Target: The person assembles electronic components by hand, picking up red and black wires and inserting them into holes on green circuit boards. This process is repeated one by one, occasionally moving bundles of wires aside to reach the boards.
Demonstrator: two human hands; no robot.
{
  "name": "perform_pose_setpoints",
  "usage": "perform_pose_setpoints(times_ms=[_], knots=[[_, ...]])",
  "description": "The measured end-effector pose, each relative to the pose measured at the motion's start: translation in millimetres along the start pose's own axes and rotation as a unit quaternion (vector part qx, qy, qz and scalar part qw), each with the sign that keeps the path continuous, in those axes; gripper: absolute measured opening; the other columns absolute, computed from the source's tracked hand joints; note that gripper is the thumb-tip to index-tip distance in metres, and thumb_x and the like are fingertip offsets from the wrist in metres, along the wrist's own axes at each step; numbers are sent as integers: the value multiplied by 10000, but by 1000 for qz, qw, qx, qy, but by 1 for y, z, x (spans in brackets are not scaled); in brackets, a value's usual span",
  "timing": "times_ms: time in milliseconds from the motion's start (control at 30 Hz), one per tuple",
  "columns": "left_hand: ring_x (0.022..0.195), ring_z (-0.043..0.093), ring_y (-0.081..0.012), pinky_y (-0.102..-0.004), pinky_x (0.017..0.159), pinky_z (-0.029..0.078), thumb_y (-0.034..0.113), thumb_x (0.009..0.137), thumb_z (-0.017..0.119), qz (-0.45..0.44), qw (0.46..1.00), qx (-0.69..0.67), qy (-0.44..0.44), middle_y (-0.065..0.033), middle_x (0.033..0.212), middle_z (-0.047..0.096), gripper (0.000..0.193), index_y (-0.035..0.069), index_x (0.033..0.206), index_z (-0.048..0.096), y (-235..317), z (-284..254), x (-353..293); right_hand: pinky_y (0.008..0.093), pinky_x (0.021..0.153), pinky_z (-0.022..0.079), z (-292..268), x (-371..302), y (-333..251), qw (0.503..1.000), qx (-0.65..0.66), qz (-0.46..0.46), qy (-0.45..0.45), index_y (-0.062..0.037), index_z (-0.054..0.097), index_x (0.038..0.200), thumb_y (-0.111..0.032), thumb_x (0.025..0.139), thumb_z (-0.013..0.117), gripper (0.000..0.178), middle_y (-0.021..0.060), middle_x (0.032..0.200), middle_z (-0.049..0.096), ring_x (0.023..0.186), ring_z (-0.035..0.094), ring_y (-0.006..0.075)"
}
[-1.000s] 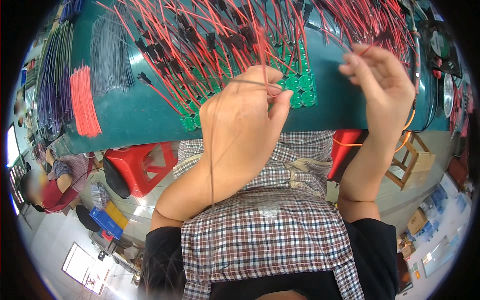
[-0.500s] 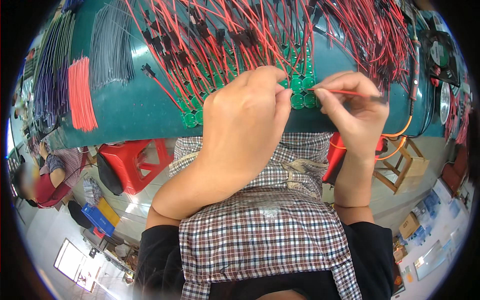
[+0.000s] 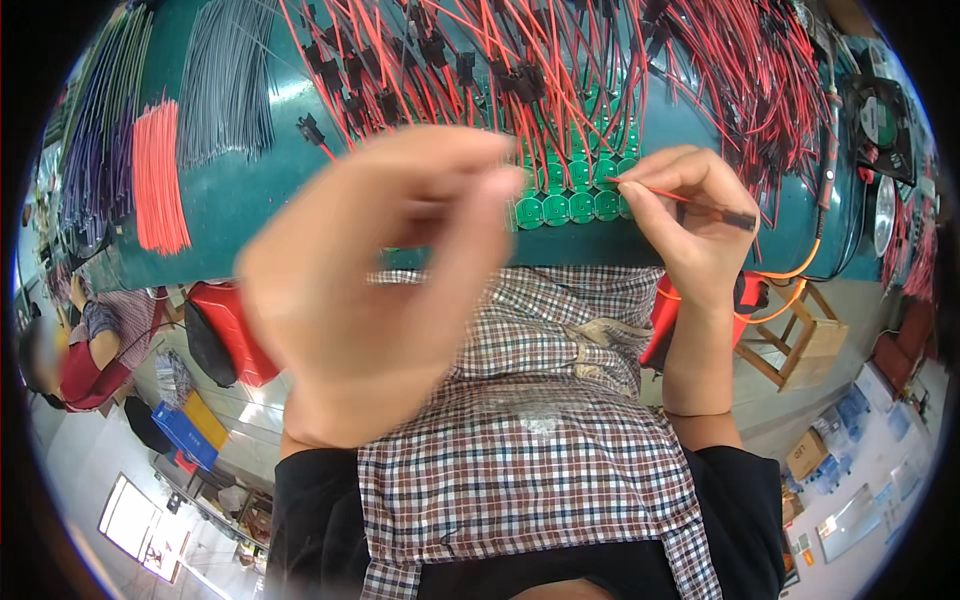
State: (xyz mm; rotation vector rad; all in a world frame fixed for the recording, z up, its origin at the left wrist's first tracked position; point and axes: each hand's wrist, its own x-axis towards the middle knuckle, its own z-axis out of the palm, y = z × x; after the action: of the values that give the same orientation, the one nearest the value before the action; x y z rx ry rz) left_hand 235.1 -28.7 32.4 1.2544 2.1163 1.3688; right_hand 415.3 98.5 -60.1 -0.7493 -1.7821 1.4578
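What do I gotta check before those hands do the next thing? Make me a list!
1. Right hand pinching the thin red wire with a black plastic connector: ok.
2. Wire tip touching the round green circuit boards: cannot tell; it looks close to them or above them.
3. Left hand sharp enough to see properly: not ok, it's blurry.
4. Left hand's grip holding something: cannot tell because of that blur.
5. Slim, partly red, pen-shaped tool apart from both hands: ok, it's off to the right.
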Motion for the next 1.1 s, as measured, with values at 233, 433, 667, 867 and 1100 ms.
perform_pose_setpoints(times_ms=[233, 433, 667, 867, 1100], knots=[[805, 709, -140, -231, 726, 556, 132, 933, 678, -90, 954, 200, 206, -105, 899, 738, 215, -47, 1049, 706, -86, -120, 48, 151, 487, 339, -1, -3, -1, 1000, 1, 11, 7, -7, 618, 802, 50, 778, 765, 160, 67, 827, 701, 577, 468, -15], [950, 695, -274, -385, 836, 516, 443, 877, 677, -201, 801, 555, 101, -158, 1003, 723, 442, 48, 1073, 714, -221, -256, 53, 150, 472, 304, 0, -3, 0, 999, -11, 30, 15, -5, 612, 799, 57, 782, 758, 160, 66, 819, 699, 557, 436, -22], [729, 614, -143, -284, 711, 486, 299, 889, 721, -220, 872, 434, 58, -72, 812, 690, 298, 8, 956, 708, -278, -296, 45, 148, 465, 290, 1, -5, 3, 1000, -16, 14, 20, -4, 613, 799, 67, 771, 762, 168, 71, 823, 703, 545, 413, -26], [732, 607, -131, -286, 701, 482, 286, 891, 715, -226, 907, 348, 71, -59, 810, 687, 280, 11, 943, 706, -303, -320, 39, 147, 457, 279, 2, -4, 2, 1000, -26, -4, 14, -5, 615, 799, 81, 762, 759, 172, 67, 827, 704, 533, 395, -33], [781, 629, -136, -298, 729, 495, 297, 909, 686, -203, 837, 504, 68, -76, 840, 701, 336, -23, 1014, 690, -250, -277, 54, 153, 440, 286, 4, -1, -8, 993, -109, -47, -2, -17, 631, 808, 90, 749, 748, 170, 20, 793, 685, 504, 412, -25]])
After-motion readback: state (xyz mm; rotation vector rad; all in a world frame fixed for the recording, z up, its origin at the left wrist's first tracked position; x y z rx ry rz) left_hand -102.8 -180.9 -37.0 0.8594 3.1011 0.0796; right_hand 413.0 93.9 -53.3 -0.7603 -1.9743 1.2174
